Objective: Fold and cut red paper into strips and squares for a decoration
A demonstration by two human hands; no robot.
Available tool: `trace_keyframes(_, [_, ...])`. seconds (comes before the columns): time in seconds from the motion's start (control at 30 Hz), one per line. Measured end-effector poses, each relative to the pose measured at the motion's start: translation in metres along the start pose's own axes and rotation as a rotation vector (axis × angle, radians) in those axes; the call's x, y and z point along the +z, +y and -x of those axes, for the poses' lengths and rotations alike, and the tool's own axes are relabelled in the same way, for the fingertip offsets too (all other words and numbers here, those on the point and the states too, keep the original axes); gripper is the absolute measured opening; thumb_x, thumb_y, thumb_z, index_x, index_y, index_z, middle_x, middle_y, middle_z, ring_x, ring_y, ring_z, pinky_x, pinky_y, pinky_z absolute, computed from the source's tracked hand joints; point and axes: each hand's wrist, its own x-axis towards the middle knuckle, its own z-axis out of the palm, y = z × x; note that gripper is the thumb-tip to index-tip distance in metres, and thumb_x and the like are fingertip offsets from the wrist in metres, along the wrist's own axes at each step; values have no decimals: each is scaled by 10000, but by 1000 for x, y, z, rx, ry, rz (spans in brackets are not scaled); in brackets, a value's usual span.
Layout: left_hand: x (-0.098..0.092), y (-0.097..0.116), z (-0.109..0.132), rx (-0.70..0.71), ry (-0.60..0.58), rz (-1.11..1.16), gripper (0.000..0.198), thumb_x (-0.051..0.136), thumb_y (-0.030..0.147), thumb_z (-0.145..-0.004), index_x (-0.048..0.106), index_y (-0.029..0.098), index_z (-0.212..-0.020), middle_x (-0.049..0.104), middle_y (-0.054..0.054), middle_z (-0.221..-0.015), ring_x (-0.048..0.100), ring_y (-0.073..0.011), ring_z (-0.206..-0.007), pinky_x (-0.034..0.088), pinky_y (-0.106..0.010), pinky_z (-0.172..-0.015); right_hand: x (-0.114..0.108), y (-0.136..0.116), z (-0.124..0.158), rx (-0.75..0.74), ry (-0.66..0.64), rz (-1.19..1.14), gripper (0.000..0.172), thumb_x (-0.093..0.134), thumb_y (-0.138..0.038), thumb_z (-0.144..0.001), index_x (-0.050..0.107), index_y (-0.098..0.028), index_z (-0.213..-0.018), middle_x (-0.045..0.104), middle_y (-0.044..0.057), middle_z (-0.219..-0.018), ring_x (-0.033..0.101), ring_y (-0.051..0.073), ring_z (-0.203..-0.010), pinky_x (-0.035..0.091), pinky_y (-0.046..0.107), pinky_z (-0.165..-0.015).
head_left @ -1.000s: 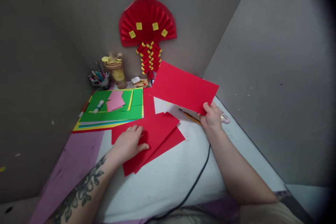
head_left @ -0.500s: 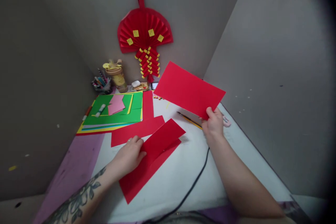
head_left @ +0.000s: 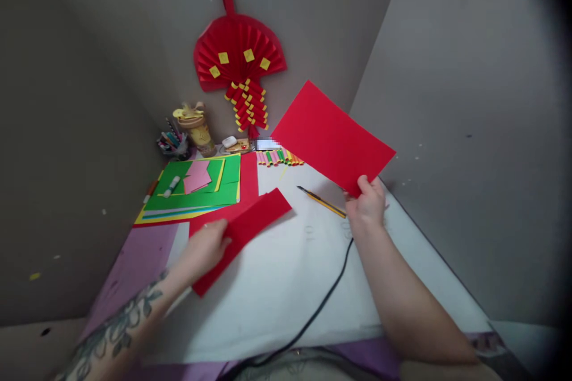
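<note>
1. Hung on far wall (head_left: 322,12): red pleated fan (head_left: 236,41).
2. Standing far left: pen cup (head_left: 181,150) beside yellow-brown tumbler (head_left: 199,136).
3. Lying just right of tumbler: white case (head_left: 229,141).
4. Trailing toward near side: black cable (head_left: 328,306).

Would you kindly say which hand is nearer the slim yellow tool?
Right hand: it holds a red sheet near the right end of the tool. The left hand grips red paper, farther off to the tool's left.
</note>
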Motion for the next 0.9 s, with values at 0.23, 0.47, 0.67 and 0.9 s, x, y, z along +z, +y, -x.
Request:
trace_keyframes(0.23, [-22, -36, -57, 60, -47, -151, 459, 612, 457, -696, 568, 123, -1007, 606, -188, -1027, 602, -328, -929, 463, -385, -773, 0, 9, 2, 15, -28, 11, 292, 695, -322, -646, 594, -253, -912, 646, -36, -813, 562, 96, -538, 386, 182, -424])
trace_keyframes(0.47, [-44, -22, -29, 143, -27, 102, 321, 548, 358, -746, 576, 176, -1009, 654, -99, -1008, 626, -253, -893, 457, -297, -715, 0, 9, 1, 44, -35, 1, 291, 704, -321, -638, 597, -251, -900, 647, -35, -801, 576, 106, -547, 392, 191, -422])
trace_keyframes(0.67, [-59, 6, 2, 219, 83, -206, 278, 398, 245, -846, 616, 220, -1017, 670, -90, -982, 647, -247, -821, 421, -287, -620, 0, 10, 2, 19, -31, 9, 281, 685, -317, -653, 595, -253, -911, 640, -35, -817, 565, 102, -548, 384, 197, -434])
trace_keyframes(0.9, [-37, 13, -9, 244, 42, -2, 224, 479, 289, -814, 687, 214, -844, 705, -90, -785, 645, -255, -724, 436, -308, -628, 2, 12, 5, 17, -47, 25, 271, 679, -308, -654, 586, -242, -901, 640, -30, -830, 569, 107, -577, 380, 199, -442])
